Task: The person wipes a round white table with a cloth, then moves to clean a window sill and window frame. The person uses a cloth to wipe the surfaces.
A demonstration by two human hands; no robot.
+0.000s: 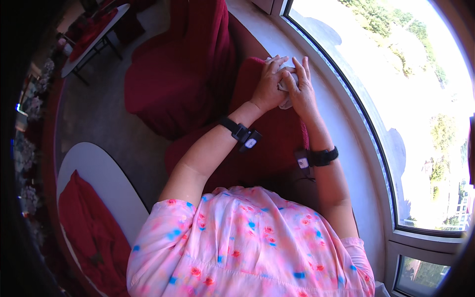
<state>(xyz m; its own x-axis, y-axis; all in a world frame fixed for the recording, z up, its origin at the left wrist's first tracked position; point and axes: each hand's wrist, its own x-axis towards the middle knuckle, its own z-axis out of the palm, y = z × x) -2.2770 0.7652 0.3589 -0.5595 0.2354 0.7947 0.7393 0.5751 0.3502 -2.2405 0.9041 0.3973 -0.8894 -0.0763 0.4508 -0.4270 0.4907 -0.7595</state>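
Note:
A crumpled whitish cloth point(285, 82) is bunched between my two hands, above the back of a chair in a dark red cover point(267, 137). My left hand point(272, 87) presses the cloth from the left, its fingers over the upper part. From the right, my right hand point(301, 89) holds it too, with thumb and fingertips against it and some fingers stretched out. Part of the cloth hangs below the hands. How the fingers close on it is partly hidden.
A large window point(371, 111) with a pale sill point(345, 137) runs along the right. Another red-covered chair point(167, 78) stands to the left. A white table point(96, 159) with a red cloth point(89, 222) is at lower left, and a further table point(120, 13) at upper left.

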